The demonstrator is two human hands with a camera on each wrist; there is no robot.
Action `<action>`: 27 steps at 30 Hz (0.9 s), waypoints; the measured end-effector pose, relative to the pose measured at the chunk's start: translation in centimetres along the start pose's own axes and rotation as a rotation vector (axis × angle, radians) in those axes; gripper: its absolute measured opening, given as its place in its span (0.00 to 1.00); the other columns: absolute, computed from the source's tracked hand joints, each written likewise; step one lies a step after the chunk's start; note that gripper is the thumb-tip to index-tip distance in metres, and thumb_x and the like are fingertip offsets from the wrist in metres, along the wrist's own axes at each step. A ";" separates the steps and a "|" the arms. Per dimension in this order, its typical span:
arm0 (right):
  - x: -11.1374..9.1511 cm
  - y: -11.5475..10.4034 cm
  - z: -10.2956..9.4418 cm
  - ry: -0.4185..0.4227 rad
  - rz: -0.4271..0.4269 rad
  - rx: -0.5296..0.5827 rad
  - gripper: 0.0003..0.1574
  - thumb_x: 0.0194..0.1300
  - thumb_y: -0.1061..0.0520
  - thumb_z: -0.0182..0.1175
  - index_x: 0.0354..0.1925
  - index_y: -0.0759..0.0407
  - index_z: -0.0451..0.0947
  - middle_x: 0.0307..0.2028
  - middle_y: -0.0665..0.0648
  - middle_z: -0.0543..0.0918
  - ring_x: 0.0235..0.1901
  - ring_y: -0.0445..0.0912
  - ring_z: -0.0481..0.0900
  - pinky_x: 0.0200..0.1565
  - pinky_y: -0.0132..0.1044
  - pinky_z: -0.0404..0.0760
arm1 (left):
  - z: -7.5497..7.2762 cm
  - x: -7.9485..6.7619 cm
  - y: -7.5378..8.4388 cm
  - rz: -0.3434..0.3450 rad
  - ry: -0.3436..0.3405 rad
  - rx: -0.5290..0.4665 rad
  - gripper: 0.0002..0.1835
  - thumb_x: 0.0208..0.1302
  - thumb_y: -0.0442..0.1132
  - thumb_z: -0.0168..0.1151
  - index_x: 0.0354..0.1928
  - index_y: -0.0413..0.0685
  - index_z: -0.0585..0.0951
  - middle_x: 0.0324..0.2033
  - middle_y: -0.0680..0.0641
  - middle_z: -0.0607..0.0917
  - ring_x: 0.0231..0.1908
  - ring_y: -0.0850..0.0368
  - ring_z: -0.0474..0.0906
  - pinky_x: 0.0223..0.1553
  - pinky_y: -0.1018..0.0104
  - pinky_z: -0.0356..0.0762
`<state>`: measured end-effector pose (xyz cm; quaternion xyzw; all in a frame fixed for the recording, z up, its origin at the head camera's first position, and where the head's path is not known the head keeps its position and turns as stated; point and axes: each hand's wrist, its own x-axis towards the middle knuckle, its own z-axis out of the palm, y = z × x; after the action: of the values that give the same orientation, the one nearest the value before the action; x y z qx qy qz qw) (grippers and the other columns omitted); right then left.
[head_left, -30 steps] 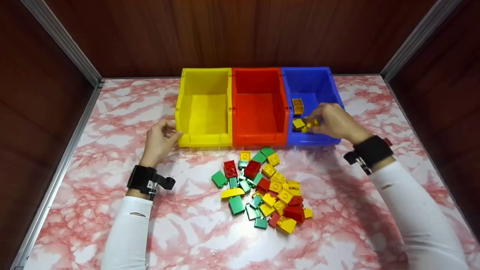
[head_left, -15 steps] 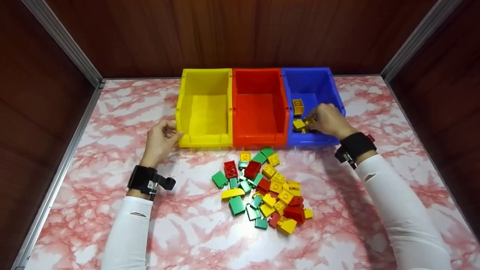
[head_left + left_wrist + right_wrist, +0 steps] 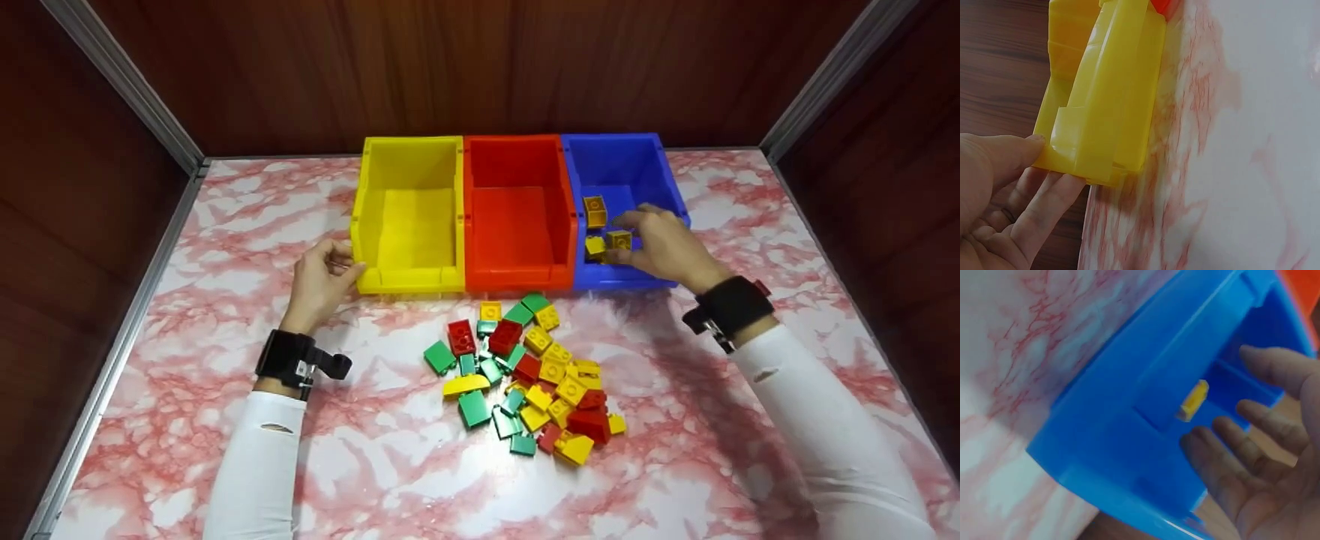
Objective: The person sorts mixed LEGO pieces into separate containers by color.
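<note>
At the left end of the bin row, my left hand [image 3: 321, 283] grips the front corner of the yellow bin [image 3: 409, 281]. In the left wrist view, the thumb [image 3: 1016, 152] lies on the rim with the fingers against the outer side. My right hand [image 3: 667, 244] is over the blue bin [image 3: 628, 279], thumb and fingers spread apart with nothing held. A yellow brick [image 3: 619, 241] lies in that bin between the fingertips, next to another yellow brick [image 3: 595, 247]. Farther back in it sits a darker yellow brick [image 3: 595, 212].
Between them stands a red bin [image 3: 517, 279], side by side with the others. In front is a loose heap of bricks, among them a green brick [image 3: 473, 409], a red brick [image 3: 589, 425] and a yellow brick [image 3: 574, 448]. A wooden wall [image 3: 480, 67] rises behind.
My right hand's fingers have opened and drawn back slightly from the yellow brick, which now lies in the blue bin. The left hand stays at the yellow bin's corner.
</note>
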<state>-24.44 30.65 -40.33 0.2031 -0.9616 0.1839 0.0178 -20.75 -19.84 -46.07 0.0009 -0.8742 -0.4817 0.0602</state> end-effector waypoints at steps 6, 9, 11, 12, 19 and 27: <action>-2.9 -2.2 -0.9 0.001 -0.101 0.014 0.33 0.62 0.52 0.78 0.60 0.66 0.82 0.52 0.67 0.86 0.52 0.61 0.83 0.54 0.61 0.86 | 0.0 0.1 0.0 -0.002 0.000 0.011 0.12 0.72 0.35 0.68 0.50 0.34 0.81 0.44 0.37 0.85 0.38 0.59 0.78 0.41 0.83 0.76; -4.5 -3.2 -1.0 -0.032 -0.162 0.049 0.32 0.61 0.53 0.78 0.60 0.65 0.83 0.54 0.67 0.87 0.55 0.62 0.83 0.55 0.62 0.86 | 0.0 0.1 0.0 -0.010 -0.006 0.008 0.12 0.72 0.35 0.67 0.51 0.34 0.81 0.44 0.38 0.85 0.39 0.59 0.78 0.41 0.83 0.76; -5.5 -3.8 -0.9 -0.065 -0.188 0.070 0.32 0.60 0.53 0.78 0.59 0.64 0.83 0.54 0.66 0.87 0.56 0.62 0.83 0.55 0.61 0.86 | 0.0 0.0 0.0 -0.013 -0.007 0.009 0.13 0.72 0.35 0.67 0.51 0.33 0.81 0.45 0.38 0.85 0.39 0.58 0.78 0.41 0.83 0.76; -6.0 -4.1 -0.8 -0.085 -0.195 0.079 0.31 0.60 0.54 0.78 0.59 0.64 0.84 0.54 0.65 0.87 0.56 0.61 0.84 0.55 0.60 0.86 | 0.0 0.0 0.0 -0.015 -0.008 0.010 0.13 0.72 0.35 0.67 0.51 0.33 0.81 0.45 0.38 0.85 0.40 0.58 0.78 0.41 0.83 0.76; -8.3 -5.7 1.2 -0.213 -0.203 0.136 0.30 0.57 0.56 0.79 0.58 0.61 0.85 0.53 0.62 0.88 0.47 0.56 0.86 0.43 0.49 0.89 | 0.0 0.0 0.0 -0.019 -0.003 0.004 0.13 0.72 0.34 0.67 0.52 0.33 0.81 0.44 0.38 0.84 0.40 0.58 0.78 0.41 0.83 0.76; -9.2 -6.1 4.6 -0.367 -0.297 0.175 0.20 0.59 0.57 0.76 0.51 0.59 0.89 0.44 0.56 0.90 0.42 0.48 0.87 0.47 0.44 0.90 | 0.1 -0.1 0.1 0.002 -0.002 0.018 0.12 0.72 0.35 0.67 0.50 0.34 0.81 0.43 0.39 0.84 0.38 0.60 0.78 0.40 0.83 0.75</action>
<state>-13.35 27.36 -43.53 0.3729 -0.8888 0.2218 -0.1478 -20.69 -19.73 -46.03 0.0002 -0.8787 -0.4737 0.0596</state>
